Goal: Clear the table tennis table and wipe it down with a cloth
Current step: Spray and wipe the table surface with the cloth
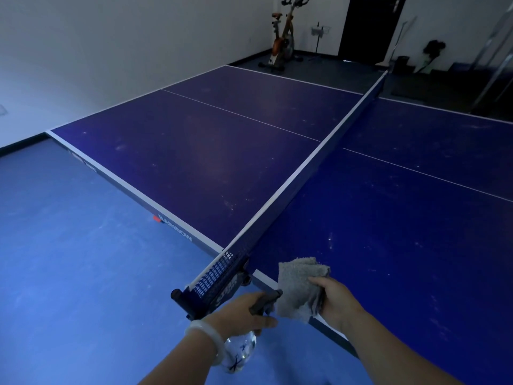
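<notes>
The person stands at the net end of a dark blue table tennis table (211,151) with white edge lines, whose top shows no bats or balls, only pale scuffs and specks. Clearing therefore looks finished, and the step in hand appears to be wetting the cloth before wiping.

The left hand (244,312) has its fingers wrapped around the dark trigger head of a clear plastic spray bottle (240,354) with dark blue markings, its nozzle pointing at the cloth. A pale bangle (204,343) circles that wrist. The right hand (337,300) pinches a folded grey terry cloth (301,287) between thumb and fingers, holding it in the air over the near edge of the table, just beside the nozzle and clear of the surface.

The next move likely calls for squeezing the trigger with the cloth held steady, then pressing the damp cloth flat onto the near half and sweeping in overlapping passes, working around the net post clamp (183,298).

By count: one table, one dark blue net (302,173) with a white top band dividing it, one cloth, one spray bottle, two hands. At the far wall stand one orange-and-white exercise bike (281,43) and a dark doorway (369,26); other objects there are too dim to identify.
</notes>
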`<state>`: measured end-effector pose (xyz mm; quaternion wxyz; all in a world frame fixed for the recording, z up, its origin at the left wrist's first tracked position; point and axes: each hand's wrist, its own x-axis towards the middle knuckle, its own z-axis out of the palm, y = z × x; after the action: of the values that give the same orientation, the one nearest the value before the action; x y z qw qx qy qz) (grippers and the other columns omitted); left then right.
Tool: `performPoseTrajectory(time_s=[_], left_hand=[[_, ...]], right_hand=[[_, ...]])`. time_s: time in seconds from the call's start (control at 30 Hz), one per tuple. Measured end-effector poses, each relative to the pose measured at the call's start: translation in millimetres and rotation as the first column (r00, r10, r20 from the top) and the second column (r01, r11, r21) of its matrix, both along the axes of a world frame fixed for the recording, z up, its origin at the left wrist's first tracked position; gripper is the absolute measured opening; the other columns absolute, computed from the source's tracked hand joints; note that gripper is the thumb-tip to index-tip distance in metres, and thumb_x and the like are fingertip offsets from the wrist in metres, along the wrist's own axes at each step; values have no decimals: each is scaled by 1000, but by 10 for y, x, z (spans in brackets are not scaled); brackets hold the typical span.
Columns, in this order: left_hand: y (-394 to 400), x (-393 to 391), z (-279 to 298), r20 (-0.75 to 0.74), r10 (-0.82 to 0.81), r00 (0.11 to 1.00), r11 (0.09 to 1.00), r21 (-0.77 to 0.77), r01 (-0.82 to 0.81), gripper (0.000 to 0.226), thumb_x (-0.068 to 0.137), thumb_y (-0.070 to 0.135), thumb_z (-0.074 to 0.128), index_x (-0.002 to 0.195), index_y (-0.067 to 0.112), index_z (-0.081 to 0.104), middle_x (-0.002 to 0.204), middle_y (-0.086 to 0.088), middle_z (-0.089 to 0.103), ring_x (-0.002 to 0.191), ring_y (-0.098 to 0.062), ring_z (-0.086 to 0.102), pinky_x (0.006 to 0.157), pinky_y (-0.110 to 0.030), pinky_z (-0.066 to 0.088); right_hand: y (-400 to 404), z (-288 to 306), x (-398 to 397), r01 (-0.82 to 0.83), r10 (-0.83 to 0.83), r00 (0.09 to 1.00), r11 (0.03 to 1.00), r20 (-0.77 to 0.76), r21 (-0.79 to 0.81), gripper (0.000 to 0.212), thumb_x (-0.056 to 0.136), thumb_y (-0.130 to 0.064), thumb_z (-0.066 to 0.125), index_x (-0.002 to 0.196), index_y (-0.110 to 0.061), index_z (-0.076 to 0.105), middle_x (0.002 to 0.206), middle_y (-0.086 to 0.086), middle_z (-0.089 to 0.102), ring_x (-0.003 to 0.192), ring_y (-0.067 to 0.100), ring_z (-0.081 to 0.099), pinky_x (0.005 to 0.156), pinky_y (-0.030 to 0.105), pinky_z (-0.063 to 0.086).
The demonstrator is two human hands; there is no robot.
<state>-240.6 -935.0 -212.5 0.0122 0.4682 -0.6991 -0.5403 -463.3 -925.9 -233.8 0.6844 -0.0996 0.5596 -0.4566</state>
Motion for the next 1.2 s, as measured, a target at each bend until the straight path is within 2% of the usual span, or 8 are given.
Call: performPoseTrajectory(time_s=[0.27, 0.57, 0.7, 0.8, 0.87, 0.93, 1.07, 1.2], left_hand=[[-106, 12, 12, 5, 155, 988, 974, -165, -152, 31, 92, 31, 64, 112, 10, 52, 68, 5, 60, 48, 4, 53, 55, -13, 44], [-61, 38, -122, -14, 259, 966, 959, -114, -258, 35, 91, 33, 66, 116, 15, 50, 71, 5, 60, 45, 7, 52, 50, -10, 41], [-69, 65, -161, -39, 349, 936, 929, -119, -352, 31, 91, 33, 66, 113, 19, 49, 71, 2, 61, 42, 7, 49, 49, -11, 40], [-72, 43, -185, -64, 397, 916, 906, -131, -402, 32, 91, 30, 66, 112, 10, 52, 73, -2, 60, 43, 5, 49, 52, -15, 42], [-66, 23, -200, -84, 444, 892, 884, -124, -452, 32, 91, 27, 66, 113, 7, 53, 74, -5, 60, 45, 2, 50, 53, -17, 42], [-56, 10, -213, -107, 481, 870, 863, -119, -491, 31, 91, 25, 66, 113, 6, 53, 76, -7, 60, 49, -1, 52, 55, -17, 43], [-45, 12, -234, -114, 495, 861, 851, -136, -507, 29, 93, 25, 64, 113, 8, 53, 77, -9, 60, 57, -6, 55, 59, -17, 43], [-34, 33, -281, -96, 552, 828, 820, -117, -560, 33, 92, 29, 65, 114, 7, 54, 81, -12, 63, 61, -12, 59, 64, -23, 46]], right_hand=[[-7, 12, 45, 3, -3, 1000, 1000, 0, 2, 23, 96, -7, 53, 117, -3, 62, 116, 21, 65, 108, 36, 62, 77, 43, 55], [-15, -19, -34, 50, -46, 996, 997, -71, 61, 21, 95, -4, 51, 110, -2, 66, 106, 21, 71, 100, 34, 66, 67, 39, 55], [-286, 102, -203, 90, -85, 929, 996, -359, -3, 21, 96, -8, 47, 109, -10, 63, 113, 18, 67, 98, 31, 63, 65, 36, 51], [-509, 168, -187, -199, 125, 825, 977, -551, -77, 39, 102, -20, 43, 140, -29, 46, 139, -5, 44, 119, 25, 50, 63, 33, 54], [-564, 107, -124, -513, 337, 701, 850, -628, -117, 55, 101, -13, 44, 146, -43, 32, 144, -21, 25, 132, 12, 30, 77, 37, 55], [-569, -76, -64, -752, 479, 466, 657, -744, -49, 62, 99, -3, 47, 151, -30, 28, 155, -15, 14, 143, 10, 18, 109, 35, 36], [-548, -385, 46, -776, 319, 72, 614, -945, 148, 40, 100, -11, 48, 139, -8, 46, 146, 9, 44, 132, 21, 43, 113, 32, 33], [-593, -653, 116, -751, 157, -308, 566, -938, 341, 68, 99, -23, 51, 155, -12, 14, 162, 5, 13, 149, 20, 10, 121, 29, 5]])
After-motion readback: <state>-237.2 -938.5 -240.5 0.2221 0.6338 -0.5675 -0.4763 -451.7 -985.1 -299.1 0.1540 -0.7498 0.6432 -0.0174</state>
